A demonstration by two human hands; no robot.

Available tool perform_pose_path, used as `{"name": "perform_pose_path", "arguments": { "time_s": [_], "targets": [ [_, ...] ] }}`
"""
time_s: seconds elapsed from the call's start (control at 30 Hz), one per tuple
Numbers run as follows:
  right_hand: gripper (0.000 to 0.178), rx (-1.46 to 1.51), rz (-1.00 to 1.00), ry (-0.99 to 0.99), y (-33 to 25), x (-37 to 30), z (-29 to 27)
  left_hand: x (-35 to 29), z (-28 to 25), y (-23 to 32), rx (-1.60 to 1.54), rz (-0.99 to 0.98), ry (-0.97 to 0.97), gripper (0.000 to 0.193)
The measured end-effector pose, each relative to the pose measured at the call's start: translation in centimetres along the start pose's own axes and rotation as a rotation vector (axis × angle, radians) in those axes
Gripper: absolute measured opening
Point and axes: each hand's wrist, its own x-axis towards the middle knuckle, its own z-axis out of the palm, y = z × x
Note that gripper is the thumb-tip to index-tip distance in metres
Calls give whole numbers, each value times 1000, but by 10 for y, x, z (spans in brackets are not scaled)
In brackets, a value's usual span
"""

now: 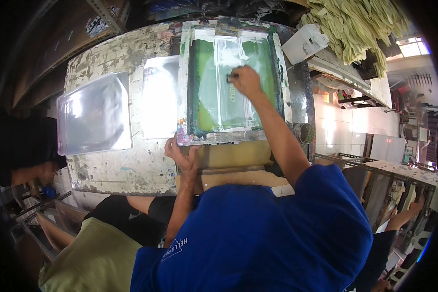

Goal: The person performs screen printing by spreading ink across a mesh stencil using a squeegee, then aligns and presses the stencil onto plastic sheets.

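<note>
My right hand [247,82] is closed around a small dark object [232,78], its kind mostly hidden by the fingers, over the mesh of a screen printing frame [184,87]. White ink [228,51] lies thick at the far end of the green mesh and runs in streaks toward me. Some pale lettering shows just beside the fist. My left hand [182,155] grips the frame's near left corner, thumb apart from the curled fingers. Beneath the near edge of the frame lies a yellowish panel [238,155].
Left of the frame, glossy clear sheets [95,114] and a bright white sheet [160,97] lie on the paint-stained table [117,170]. A white plastic container [304,43] and a roll of tape [304,133] stand to the right. Other people are at both sides.
</note>
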Motion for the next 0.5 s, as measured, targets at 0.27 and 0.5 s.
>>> {"name": "perform_pose_path", "arguments": {
  "time_s": [0.27,0.5],
  "targets": [
    [17,40,-57,-273,-42,-66,-24,-2,-1,-3,15,-25,-1,74],
    [13,-10,33,43,3,1,1,3,0,5,-3,-6,-6,80]
  ]
}}
